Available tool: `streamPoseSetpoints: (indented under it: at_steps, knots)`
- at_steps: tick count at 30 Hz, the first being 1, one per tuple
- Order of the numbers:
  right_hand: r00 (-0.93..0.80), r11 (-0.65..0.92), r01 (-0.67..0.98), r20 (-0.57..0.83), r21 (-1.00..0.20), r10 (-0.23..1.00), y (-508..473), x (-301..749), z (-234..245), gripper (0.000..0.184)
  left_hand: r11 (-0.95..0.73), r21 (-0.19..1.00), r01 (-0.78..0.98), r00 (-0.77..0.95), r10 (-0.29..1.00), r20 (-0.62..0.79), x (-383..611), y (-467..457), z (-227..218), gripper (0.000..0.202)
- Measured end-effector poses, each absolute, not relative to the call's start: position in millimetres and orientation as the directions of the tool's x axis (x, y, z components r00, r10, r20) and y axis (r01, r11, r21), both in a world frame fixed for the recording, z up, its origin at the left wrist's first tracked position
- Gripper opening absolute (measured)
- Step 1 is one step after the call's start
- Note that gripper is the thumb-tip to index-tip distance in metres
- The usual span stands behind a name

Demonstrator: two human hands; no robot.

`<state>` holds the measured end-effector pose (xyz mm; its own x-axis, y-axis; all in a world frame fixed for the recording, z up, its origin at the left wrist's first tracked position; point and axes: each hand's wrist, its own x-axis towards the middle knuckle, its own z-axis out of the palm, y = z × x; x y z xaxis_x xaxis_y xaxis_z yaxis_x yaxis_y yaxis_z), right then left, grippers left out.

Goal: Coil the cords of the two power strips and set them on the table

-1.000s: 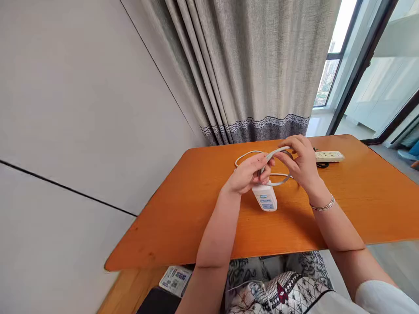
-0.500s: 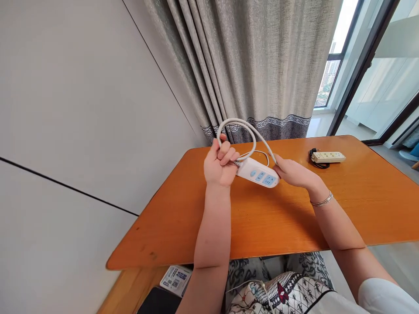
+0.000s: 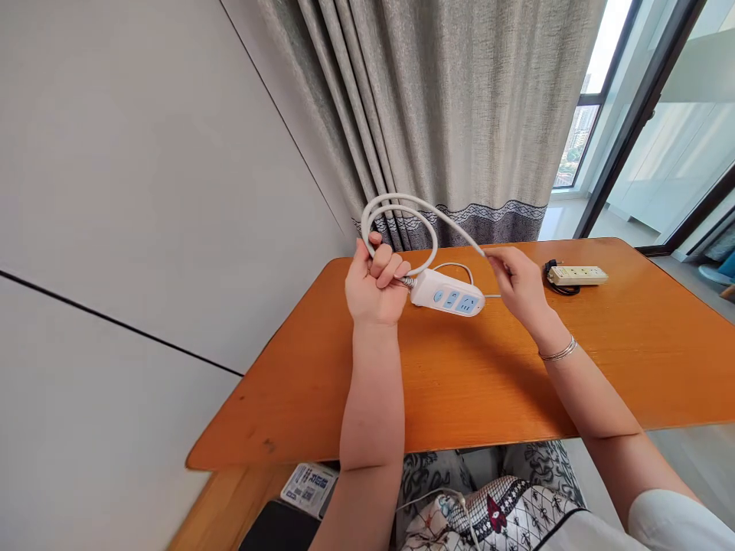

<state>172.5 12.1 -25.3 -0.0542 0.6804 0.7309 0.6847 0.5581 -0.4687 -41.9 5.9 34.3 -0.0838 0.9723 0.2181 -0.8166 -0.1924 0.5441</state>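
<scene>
A white power strip [image 3: 449,293] with blue sockets hangs above the orange table [image 3: 471,375], held out sideways. My left hand [image 3: 374,285] is closed round the looped white cord [image 3: 402,210] where it leaves the strip. The cord forms two loops above that hand. My right hand [image 3: 518,285] pinches the cord further along, to the right of the strip, and wears a silver bangle. More thin cord trails on the table behind the strip.
A second, cream power strip [image 3: 577,275] with a black plug lies at the table's far right. Grey curtains [image 3: 459,115] hang behind the table, a pale wall stands to the left, glass doors to the right. A printed card [image 3: 310,485] lies below the table's near edge.
The strip was lifted off the table and turned sideways. My left hand rose and gathered the cord into loops, now two. My right hand slid out along the cord.
</scene>
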Motion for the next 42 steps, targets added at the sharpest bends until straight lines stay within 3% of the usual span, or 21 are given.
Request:
streamPoseSetpoints:
  at_steps: [3, 6, 10, 16, 19, 23, 26, 29, 32, 42]
  knots:
    - [-0.231, 0.49, 0.781, 0.551, -0.386, 0.802, 6.0, 168.8, -21.5, 0.031, -0.197, 0.577, -0.792, -0.081, 0.972, 0.22, -37.2, 5.5, 33.8, 0.048]
    - [-0.335, 0.478, 0.835, 0.436, -0.274, 0.835, -5.2, 162.8, -14.4, 0.036, -0.223, 0.616, -0.755, -0.11, 0.97, 0.217, -31.7, 7.5, 32.2, 0.043]
    - [-0.334, 0.418, 0.894, 0.38, -0.163, 0.863, -20.4, 157.8, -4.8, 0.04, -0.273, 0.671, -0.689, -0.163, 0.961, 0.224, -24.3, 11.7, 27.6, 0.037]
    - [-0.412, 0.459, 0.882, 0.302, -0.104, 0.859, -37.2, 149.3, 0.3, 0.045, -0.355, 0.712, -0.607, -0.19, 0.934, 0.303, -11.7, 14.3, 17.7, 0.035]
    - [-0.419, 0.471, 0.865, 0.267, -0.175, 0.868, -42.6, 145.0, -0.3, 0.051, -0.436, 0.715, -0.547, -0.223, 0.899, 0.378, -5.9, 15.9, 9.9, 0.035]
    - [-0.402, 0.511, 0.742, 0.322, -0.434, 0.857, -44.0, 144.9, -5.9, 0.053, -0.501, 0.726, -0.471, -0.221, 0.864, 0.453, -0.5, 19.5, -3.6, 0.032]
    - [-0.415, 0.514, 0.516, 0.325, -0.686, 0.85, -43.9, 144.8, -12.1, 0.055, -0.526, 0.744, -0.413, -0.164, 0.846, 0.508, 3.6, 21.2, -13.7, 0.033]
    - [-0.451, 0.411, 0.19, 0.292, -0.892, 0.843, -46.2, 141.7, -14.7, 0.048, -0.635, 0.711, -0.304, -0.1, 0.763, 0.639, 6.4, 21.7, -21.7, 0.037]
    - [-0.476, 0.305, -0.015, 0.275, -0.952, 0.835, -49.3, 138.2, -12.5, 0.044, -0.744, 0.647, -0.166, -0.029, 0.659, 0.751, 4.7, 21.5, -25.5, 0.041]
    - [-0.449, 0.181, -0.077, 0.197, -0.98, 0.871, -47.6, 141.1, -12.4, 0.055, -0.725, 0.659, 0.2, 0.289, 0.686, 0.668, -9.2, 16.1, -16.1, 0.026]
